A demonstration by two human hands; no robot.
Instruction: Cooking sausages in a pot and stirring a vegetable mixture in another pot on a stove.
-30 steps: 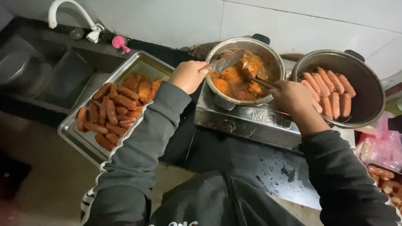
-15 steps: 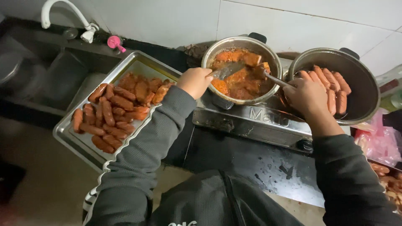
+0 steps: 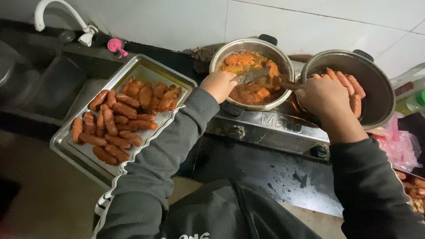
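Note:
A steel pot on a small gas stove holds orange fried pieces in oil. My left hand is at the pot's near rim, gripping a metal utensil that reaches in over the food. My right hand is just right of the pot, closed on a dark-handled utensil whose tip dips into the same pot. Behind my right hand stands a second dark pot with raw reddish sausages.
A metal tray to the left carries several browned sausages. Further left are a dark sink, a white tap and a pink plug. Pink plastic bags lie at the right.
Both hands have shifted slightly inside the pot, and the pieces have been turned. The left-hand utensil now lies flatter over the food. The camera has moved a little closer.

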